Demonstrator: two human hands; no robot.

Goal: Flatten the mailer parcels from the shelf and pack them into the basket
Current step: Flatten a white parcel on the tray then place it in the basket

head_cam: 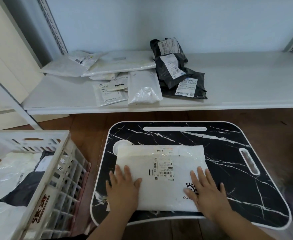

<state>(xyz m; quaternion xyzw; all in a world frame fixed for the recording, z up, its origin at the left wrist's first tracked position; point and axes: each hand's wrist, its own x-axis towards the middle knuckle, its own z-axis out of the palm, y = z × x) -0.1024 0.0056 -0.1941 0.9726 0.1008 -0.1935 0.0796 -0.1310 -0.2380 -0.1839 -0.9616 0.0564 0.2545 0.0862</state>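
White mailer [159, 177] with black barcode label, black desk [229, 153] veined in white marble streaks (white rim too), cream lattice basket [55, 179] with red lettering, black mailers [178, 71] and white ones [121, 64] on pale grey shelf [246, 80], reddish-brown wood floor [86, 125]

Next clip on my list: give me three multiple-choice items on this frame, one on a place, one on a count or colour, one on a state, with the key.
1. Where does the white mailer under the hands lie?
A. on the black marble-pattern lap desk
B. in the basket
C. on the shelf

2. How many black mailers are on the shelf?
A. none
B. three
C. seven

3. How are the hands placed?
A. both gripping the basket rim
B. flat, fingers straight, pressing the mailer
C. one lifting a black mailer

Key:
1 A: the mailer rests on the lap desk, between the shelf and the person.
2 B: three black mailers with white labels lie at the right of the pile.
3 B: left hand and right hand lie palm down on the near corners.
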